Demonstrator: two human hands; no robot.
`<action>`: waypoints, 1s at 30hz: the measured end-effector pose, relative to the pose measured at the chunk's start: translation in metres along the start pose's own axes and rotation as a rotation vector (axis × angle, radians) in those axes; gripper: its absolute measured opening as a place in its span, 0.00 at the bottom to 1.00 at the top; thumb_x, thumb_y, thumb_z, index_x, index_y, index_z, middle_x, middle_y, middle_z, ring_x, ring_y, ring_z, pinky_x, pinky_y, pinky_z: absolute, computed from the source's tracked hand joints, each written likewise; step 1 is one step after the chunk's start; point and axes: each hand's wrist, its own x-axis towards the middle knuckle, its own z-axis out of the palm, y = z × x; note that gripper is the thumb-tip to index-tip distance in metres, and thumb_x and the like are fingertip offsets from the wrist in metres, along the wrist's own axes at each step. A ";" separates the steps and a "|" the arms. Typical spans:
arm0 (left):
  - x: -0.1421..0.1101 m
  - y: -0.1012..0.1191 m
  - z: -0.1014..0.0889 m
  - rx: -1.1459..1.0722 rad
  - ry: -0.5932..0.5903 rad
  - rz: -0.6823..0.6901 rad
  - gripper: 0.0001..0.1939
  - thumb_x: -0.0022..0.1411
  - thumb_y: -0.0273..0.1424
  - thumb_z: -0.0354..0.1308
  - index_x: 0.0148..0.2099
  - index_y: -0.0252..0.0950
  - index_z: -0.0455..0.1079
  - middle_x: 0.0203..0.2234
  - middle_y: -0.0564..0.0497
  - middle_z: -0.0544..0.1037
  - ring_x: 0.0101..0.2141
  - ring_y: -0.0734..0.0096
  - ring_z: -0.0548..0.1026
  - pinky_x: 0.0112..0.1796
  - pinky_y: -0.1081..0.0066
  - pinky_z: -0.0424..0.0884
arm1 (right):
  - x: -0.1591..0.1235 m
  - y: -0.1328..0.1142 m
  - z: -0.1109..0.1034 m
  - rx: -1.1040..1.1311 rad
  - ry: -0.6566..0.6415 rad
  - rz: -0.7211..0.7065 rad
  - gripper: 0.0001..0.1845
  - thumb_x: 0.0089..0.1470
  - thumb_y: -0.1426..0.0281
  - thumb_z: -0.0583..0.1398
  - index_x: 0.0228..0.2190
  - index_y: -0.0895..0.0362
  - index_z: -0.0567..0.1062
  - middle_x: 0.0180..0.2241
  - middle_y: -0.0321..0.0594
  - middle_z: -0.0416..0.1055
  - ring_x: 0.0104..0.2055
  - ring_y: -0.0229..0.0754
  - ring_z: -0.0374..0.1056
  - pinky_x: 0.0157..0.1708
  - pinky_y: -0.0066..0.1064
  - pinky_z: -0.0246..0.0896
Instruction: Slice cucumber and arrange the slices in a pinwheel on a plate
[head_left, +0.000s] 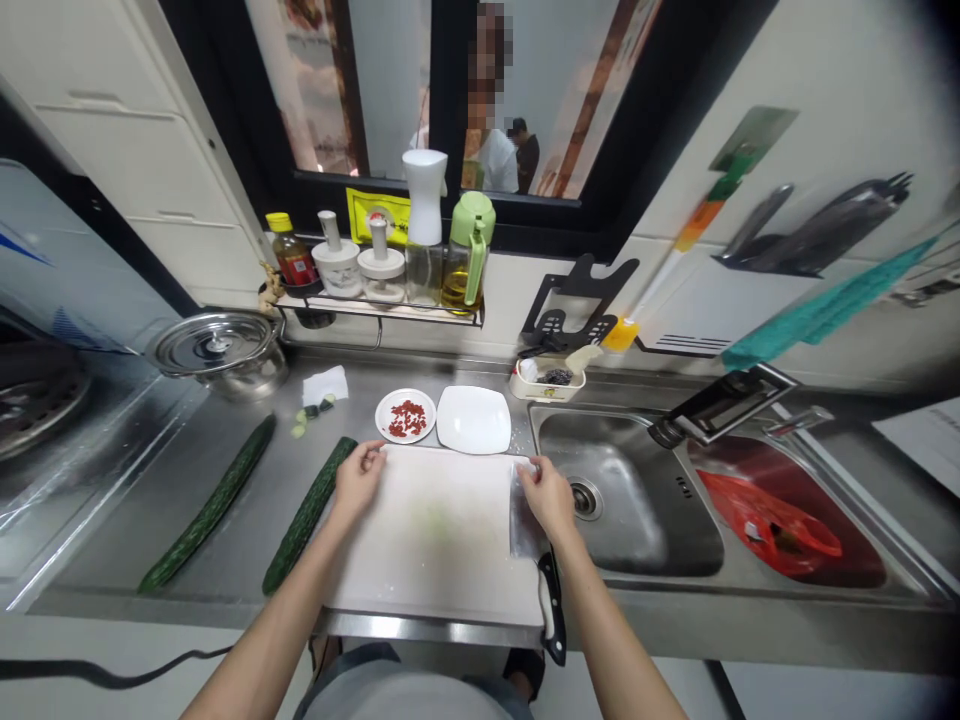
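Forearms [281, 605] outstretched; left hand [360, 478], right hand [547, 495] grasping board [442, 565] at far corners; knife [527, 530] along right edge.

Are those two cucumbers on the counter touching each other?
Apart. The head view shows a strip of steel counter running between the left cucumber and the right cucumber from end to end.

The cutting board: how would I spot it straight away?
On the steel counter, left of the sink, lies the large pale cutting board, with left hand and right hand at its far corners. Unlike the smaller round plate and square plate beyond, it bears a greenish smudge.
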 end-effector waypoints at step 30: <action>-0.007 -0.049 -0.086 0.434 -0.144 0.113 0.26 0.55 0.38 0.59 0.56 0.38 0.67 0.48 0.46 0.75 0.49 0.58 0.72 0.50 0.61 0.66 | -0.084 0.030 -0.014 -0.221 -0.325 0.263 0.17 0.56 0.57 0.55 0.39 0.58 0.71 0.37 0.48 0.76 0.39 0.48 0.73 0.30 0.29 0.57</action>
